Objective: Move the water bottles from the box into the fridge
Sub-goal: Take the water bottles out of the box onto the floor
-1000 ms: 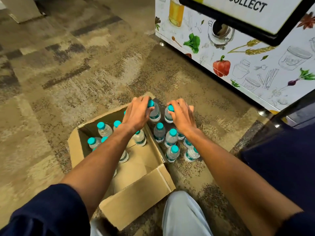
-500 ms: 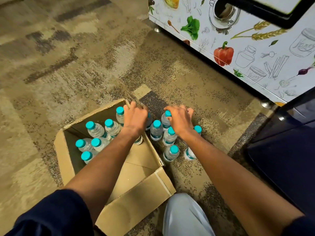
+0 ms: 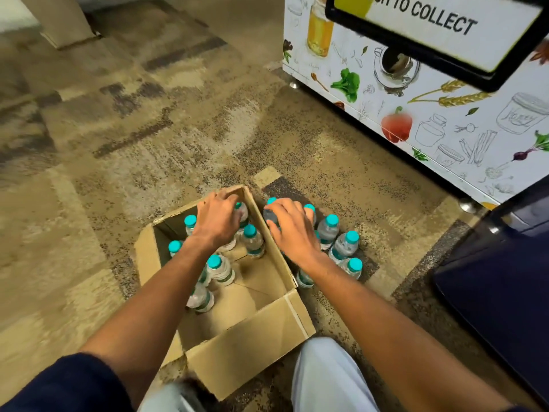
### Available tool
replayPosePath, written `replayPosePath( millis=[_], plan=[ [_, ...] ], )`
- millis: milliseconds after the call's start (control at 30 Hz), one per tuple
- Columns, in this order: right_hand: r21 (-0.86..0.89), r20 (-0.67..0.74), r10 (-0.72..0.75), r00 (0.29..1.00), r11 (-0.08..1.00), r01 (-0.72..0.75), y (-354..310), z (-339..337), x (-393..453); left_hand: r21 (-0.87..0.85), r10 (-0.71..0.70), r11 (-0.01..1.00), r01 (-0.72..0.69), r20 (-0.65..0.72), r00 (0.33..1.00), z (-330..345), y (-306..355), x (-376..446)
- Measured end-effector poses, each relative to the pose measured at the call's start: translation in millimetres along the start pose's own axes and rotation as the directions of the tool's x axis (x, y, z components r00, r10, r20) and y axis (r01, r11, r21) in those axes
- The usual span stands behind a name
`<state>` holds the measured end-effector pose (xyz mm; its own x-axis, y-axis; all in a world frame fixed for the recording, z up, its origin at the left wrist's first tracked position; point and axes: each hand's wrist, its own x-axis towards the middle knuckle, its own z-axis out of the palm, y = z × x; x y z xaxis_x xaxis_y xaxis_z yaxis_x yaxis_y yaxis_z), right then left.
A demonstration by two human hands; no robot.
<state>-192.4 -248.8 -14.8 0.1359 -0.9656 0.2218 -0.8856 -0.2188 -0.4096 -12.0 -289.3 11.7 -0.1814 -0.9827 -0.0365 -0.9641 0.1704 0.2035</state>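
Note:
An open cardboard box [image 3: 249,346] sits on the carpet in front of my knees. Several clear water bottles with teal caps [image 3: 220,269] stand inside it along the left and far sides. Several more bottles [image 3: 344,245] stand on the carpet just right of the box. My left hand [image 3: 218,223] reaches into the box's far right corner, fingers curled over the top of a bottle [image 3: 244,214]. My right hand [image 3: 292,230] is over the carpet group and grips a bottle [image 3: 270,216] next to the box wall.
A white vending cabinet [image 3: 430,120] printed with food drawings and a "PUSH TO COLLECT" flap stands at the upper right on small metal feet. A dark blue panel [image 3: 499,281] fills the right edge. My light trouser knee [image 3: 326,379] is below the box.
My left hand has moved from the bottles on the carpet back over the box wall into the box. My right hand stays on the carpet group. The camera has tilted up.

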Motion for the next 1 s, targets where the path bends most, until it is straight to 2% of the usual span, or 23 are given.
replayPosePath(
  millis=[67, 267, 500, 600, 833, 1000],
  plan=[
    [-0.036, 0.052, -0.046, 0.998, 0.998, 0.047, -14, 2, 0, 0.040, -0.009, 0.999, 0.008, 0.012, 1.000, -3, -16, -15],
    [-0.141, 0.263, -0.086, 0.961, 0.982, 0.127, -43, 14, 0, 0.207, 0.009, 0.977, -0.042, 0.161, 0.987, 3, -45, -52],
    [-0.312, 0.450, 0.017, 0.893, 0.940, 0.139, -52, 37, -2, 0.261, 0.014, 0.963, -0.065, 0.191, 0.982, 29, -49, -74],
    [-0.319, 0.460, 0.023, 0.888, 0.937, 0.141, -52, 44, -7, 0.261, -0.009, 0.964, -0.040, 0.183, 0.983, 35, -46, -78],
    [-0.199, 0.476, 0.014, 0.879, 0.976, 0.092, -49, 42, -19, 0.104, -0.098, 0.992, 0.077, 0.215, 0.972, 32, -47, -83],
    [-0.047, 0.413, 0.033, 0.910, 0.999, -0.015, -51, 12, -12, -0.045, -0.162, 0.985, 0.167, 0.094, 0.982, 15, -40, -83]
  ],
)
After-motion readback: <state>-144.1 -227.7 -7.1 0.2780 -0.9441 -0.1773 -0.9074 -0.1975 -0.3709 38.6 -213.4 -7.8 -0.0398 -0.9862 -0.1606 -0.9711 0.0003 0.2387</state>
